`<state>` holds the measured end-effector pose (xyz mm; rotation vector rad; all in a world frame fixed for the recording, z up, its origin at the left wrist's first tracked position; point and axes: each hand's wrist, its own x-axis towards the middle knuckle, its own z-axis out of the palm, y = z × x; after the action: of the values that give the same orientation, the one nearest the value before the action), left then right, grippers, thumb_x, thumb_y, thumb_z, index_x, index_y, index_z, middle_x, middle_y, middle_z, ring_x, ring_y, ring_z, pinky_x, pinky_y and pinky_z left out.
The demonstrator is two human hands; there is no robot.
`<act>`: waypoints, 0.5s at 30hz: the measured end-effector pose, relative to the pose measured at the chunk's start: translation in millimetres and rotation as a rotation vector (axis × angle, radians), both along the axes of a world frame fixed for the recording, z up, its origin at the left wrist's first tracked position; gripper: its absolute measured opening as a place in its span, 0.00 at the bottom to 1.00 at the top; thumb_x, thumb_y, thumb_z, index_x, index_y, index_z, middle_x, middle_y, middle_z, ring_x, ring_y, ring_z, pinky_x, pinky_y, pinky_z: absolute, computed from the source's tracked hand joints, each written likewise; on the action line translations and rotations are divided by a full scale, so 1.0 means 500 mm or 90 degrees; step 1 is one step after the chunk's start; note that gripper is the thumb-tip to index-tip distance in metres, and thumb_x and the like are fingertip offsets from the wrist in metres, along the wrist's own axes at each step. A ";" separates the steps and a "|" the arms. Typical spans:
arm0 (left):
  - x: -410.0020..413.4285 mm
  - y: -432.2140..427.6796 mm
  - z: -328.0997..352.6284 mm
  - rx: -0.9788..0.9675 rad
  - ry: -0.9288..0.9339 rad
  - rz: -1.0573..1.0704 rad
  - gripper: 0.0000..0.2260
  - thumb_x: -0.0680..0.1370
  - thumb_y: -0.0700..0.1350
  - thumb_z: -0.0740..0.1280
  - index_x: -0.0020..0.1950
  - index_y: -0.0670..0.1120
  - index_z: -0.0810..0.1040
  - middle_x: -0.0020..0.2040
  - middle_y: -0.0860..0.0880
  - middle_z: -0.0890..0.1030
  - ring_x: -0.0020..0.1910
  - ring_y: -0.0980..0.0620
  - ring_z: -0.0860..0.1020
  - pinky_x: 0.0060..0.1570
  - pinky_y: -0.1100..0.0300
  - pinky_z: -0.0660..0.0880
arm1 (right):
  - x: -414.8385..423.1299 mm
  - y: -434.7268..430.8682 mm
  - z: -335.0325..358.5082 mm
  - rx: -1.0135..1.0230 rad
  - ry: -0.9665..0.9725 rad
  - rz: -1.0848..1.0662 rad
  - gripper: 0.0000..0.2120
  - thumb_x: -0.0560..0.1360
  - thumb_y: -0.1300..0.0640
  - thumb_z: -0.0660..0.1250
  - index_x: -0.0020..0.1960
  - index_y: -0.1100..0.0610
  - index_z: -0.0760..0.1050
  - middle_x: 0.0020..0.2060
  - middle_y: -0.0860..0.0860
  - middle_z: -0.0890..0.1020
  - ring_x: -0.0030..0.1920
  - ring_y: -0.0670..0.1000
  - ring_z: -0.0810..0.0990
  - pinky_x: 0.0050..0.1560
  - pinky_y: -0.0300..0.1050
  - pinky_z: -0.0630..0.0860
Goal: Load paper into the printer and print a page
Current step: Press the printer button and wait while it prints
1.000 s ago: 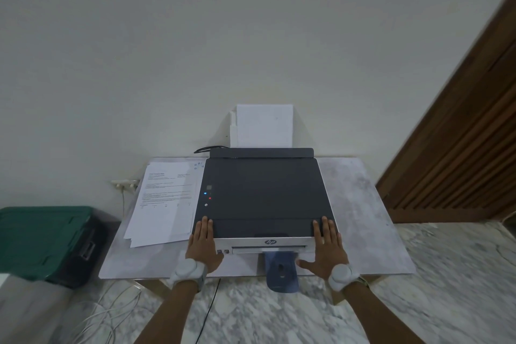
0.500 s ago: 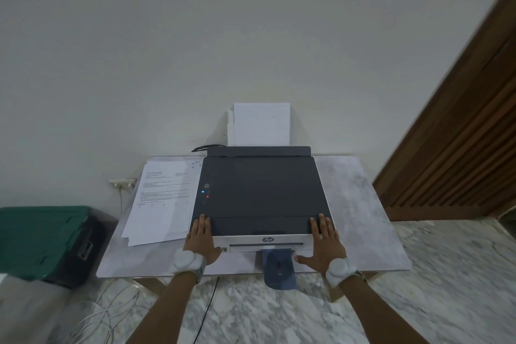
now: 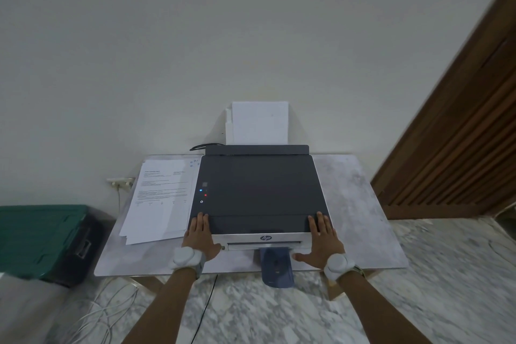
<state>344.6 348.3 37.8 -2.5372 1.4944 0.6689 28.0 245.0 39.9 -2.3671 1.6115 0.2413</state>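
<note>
A dark grey printer point(image 3: 259, 187) with a white front sits on a pale marble table point(image 3: 360, 218). White blank paper point(image 3: 259, 123) stands upright in its rear feed tray. A blue output tray point(image 3: 277, 267) sticks out below the front slot. My left hand point(image 3: 200, 234) lies flat on the printer's front left corner, fingers together. My right hand point(image 3: 321, 240) lies flat on the front right corner, thumb spread toward the output tray. Blue, red and white lights glow on the left control strip point(image 3: 203, 194).
A stack of printed sheets point(image 3: 159, 201) lies left of the printer. A green and black case point(image 3: 42, 240) stands on the floor at left. Cables point(image 3: 106, 313) trail under the table. A wall socket point(image 3: 120, 182) is behind; a wooden slatted panel point(image 3: 460, 142) rises at right.
Both hands stay pressed on the printer's front corners. The view has shifted slightly; nothing else has visibly moved.
</note>
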 end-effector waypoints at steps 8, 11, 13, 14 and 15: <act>-0.004 -0.002 0.004 0.009 -0.005 -0.002 0.43 0.77 0.58 0.63 0.80 0.42 0.41 0.82 0.47 0.42 0.81 0.46 0.45 0.80 0.50 0.53 | -0.004 0.001 0.000 0.016 -0.011 -0.011 0.63 0.64 0.26 0.68 0.80 0.59 0.36 0.80 0.55 0.41 0.81 0.57 0.41 0.81 0.53 0.48; -0.006 0.002 0.003 0.007 -0.013 -0.003 0.44 0.77 0.58 0.64 0.80 0.42 0.41 0.82 0.47 0.41 0.81 0.46 0.44 0.80 0.50 0.53 | 0.001 -0.003 0.003 0.031 0.003 -0.017 0.64 0.64 0.27 0.69 0.79 0.61 0.36 0.80 0.55 0.40 0.81 0.57 0.40 0.81 0.52 0.47; -0.009 0.003 0.002 0.008 -0.017 -0.002 0.44 0.77 0.58 0.64 0.80 0.42 0.40 0.82 0.47 0.41 0.81 0.46 0.44 0.80 0.50 0.53 | 0.005 -0.006 0.005 0.044 0.008 -0.022 0.65 0.64 0.28 0.70 0.79 0.62 0.36 0.80 0.56 0.39 0.80 0.57 0.40 0.81 0.53 0.47; -0.011 0.003 0.001 0.006 -0.017 0.000 0.44 0.77 0.58 0.64 0.80 0.42 0.40 0.82 0.47 0.40 0.81 0.46 0.44 0.80 0.50 0.52 | 0.007 -0.007 0.006 0.050 0.009 -0.026 0.65 0.64 0.29 0.71 0.79 0.62 0.35 0.80 0.56 0.39 0.80 0.57 0.40 0.81 0.53 0.47; -0.012 0.004 0.001 0.003 -0.016 0.004 0.44 0.77 0.58 0.64 0.80 0.42 0.40 0.82 0.47 0.40 0.81 0.46 0.43 0.80 0.51 0.52 | 0.008 -0.007 0.006 0.053 0.009 -0.029 0.65 0.64 0.29 0.71 0.79 0.62 0.35 0.80 0.56 0.39 0.80 0.58 0.39 0.81 0.53 0.47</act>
<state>338.5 350.4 38.2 -2.5387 1.4748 0.6375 32.0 241.6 42.8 -2.2683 1.6276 0.3114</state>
